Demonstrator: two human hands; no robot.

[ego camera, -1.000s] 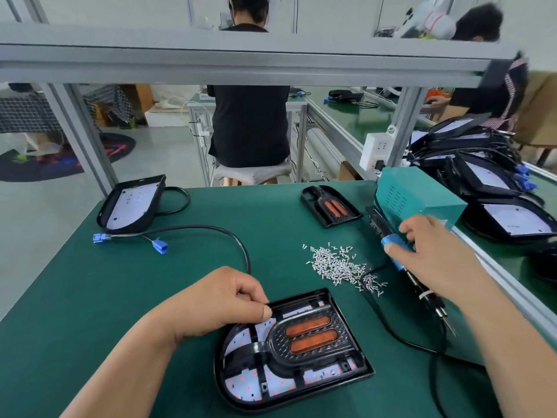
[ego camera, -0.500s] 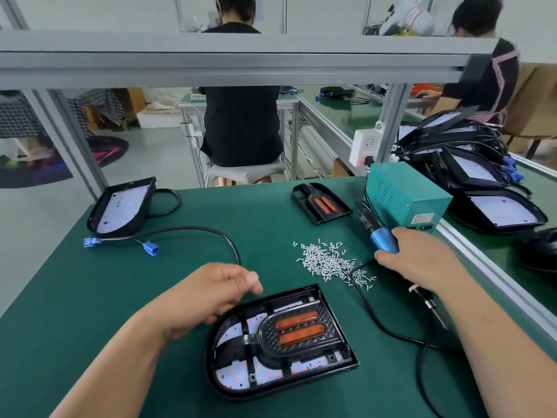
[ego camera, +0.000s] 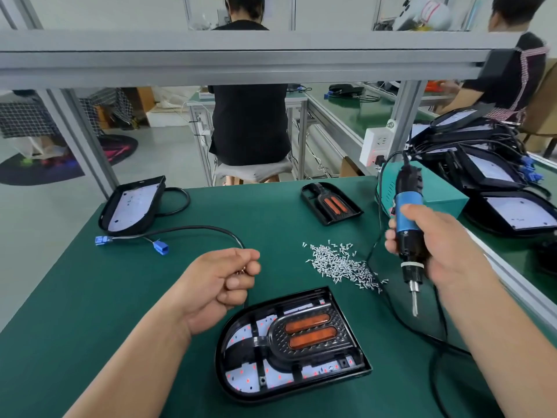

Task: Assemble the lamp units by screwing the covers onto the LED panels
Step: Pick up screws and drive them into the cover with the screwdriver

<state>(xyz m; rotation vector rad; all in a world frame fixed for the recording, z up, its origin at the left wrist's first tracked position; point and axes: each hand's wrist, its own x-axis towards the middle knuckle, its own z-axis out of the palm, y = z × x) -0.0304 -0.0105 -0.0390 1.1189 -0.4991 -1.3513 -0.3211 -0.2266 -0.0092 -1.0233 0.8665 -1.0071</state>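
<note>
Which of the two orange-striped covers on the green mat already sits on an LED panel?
The near cover, between the hands; it lies inside a panel. The far cover lies alone.

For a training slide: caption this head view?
Right hand holds the screwdriver upright above the lamp unit; left hand closed near the screws.

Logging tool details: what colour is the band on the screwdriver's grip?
Blue, on an otherwise black screwdriver held in the right hand; clear in the head view.
</note>
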